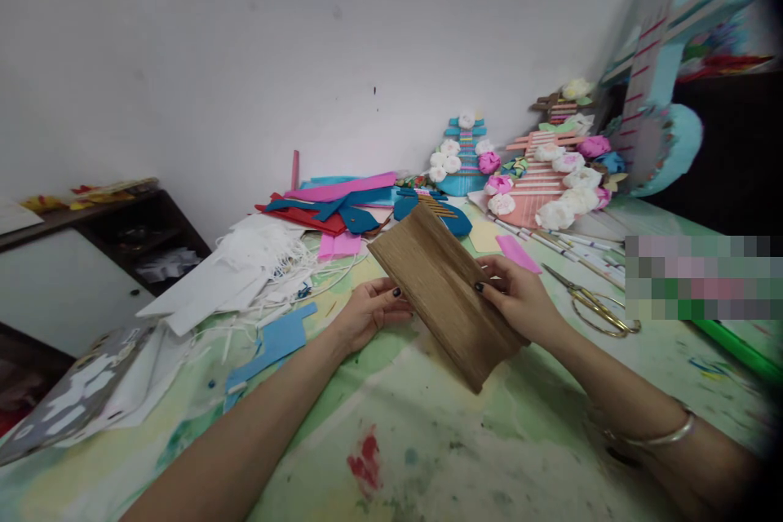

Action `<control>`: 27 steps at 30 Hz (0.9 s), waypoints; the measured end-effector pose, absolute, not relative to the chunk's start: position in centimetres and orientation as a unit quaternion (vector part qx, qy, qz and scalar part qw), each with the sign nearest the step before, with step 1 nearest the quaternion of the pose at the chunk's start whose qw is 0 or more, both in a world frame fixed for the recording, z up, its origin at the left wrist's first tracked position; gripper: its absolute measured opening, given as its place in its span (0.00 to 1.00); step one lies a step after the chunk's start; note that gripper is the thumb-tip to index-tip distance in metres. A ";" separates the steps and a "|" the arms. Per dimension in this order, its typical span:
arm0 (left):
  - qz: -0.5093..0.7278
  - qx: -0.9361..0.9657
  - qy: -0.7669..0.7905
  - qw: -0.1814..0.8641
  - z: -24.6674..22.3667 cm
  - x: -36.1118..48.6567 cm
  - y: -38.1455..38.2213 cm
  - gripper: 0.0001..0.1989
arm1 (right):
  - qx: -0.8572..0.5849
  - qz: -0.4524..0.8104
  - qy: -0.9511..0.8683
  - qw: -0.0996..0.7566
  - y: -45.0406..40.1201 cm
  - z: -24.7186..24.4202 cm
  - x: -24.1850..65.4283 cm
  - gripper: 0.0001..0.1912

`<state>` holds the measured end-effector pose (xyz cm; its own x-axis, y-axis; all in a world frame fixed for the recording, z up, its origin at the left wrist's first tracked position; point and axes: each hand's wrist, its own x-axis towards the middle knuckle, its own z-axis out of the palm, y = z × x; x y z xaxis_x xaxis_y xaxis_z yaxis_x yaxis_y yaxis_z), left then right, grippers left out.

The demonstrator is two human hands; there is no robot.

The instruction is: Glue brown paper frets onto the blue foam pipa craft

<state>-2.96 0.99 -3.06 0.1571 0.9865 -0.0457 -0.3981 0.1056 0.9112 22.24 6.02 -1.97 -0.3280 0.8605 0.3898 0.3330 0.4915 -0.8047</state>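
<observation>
Evidently, from the head camera, the work in hand is handling a brown sheet [444, 294], held aslant above the table cover [519, 457] between the two hands. The left hand [370, 314] pinches its left edge, thumb against the margin and fingers tucked under. The right hand [517, 294] grips the opposite edge, thumb pressed on the upper face, fingers behind. The sheet looks thin and finely ribbed, with a lengthwise bend, so a light, even hold at both edges should suit it; a hard squeeze could crease it. Keeping the hands level with each other would probably help it stay true.

As for edges, the lower end curls, and I cannot tell whether its near corner touches the cover. The far end reaches up in front of a dark blue cut-out [456, 218], so pushing away looks tight. Gold-handled scissors [573, 287] lie just beyond the right hand, near a pink strip [518, 254]; light blue paper [282, 340] lies beside the left forearm. The most room seems to be toward the person, where the cover shows a red stain [365, 461].
</observation>
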 end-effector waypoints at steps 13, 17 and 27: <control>0.553 0.401 0.358 0.636 -2.8 -2.8 1.0 0.13 | -0.401 0.329 -0.744 0.421 5.7 -1.9 21.9 0.14; 0.517 0.406 0.337 0.675 -2.7 -2.1 0.5 0.17 | -0.408 0.340 -0.719 0.448 5.3 -1.9 21.4 0.14; 0.482 0.404 0.355 0.692 -2.8 -0.9 -0.4 0.16 | -0.408 0.350 -0.695 0.477 5.4 -2.5 21.2 0.12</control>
<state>-0.91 -0.36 -2.77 0.2846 0.9532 -0.1016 -0.3799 0.2094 0.9010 21.20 5.43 -2.54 -0.2110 0.9017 0.3774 0.2324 0.4213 -0.8767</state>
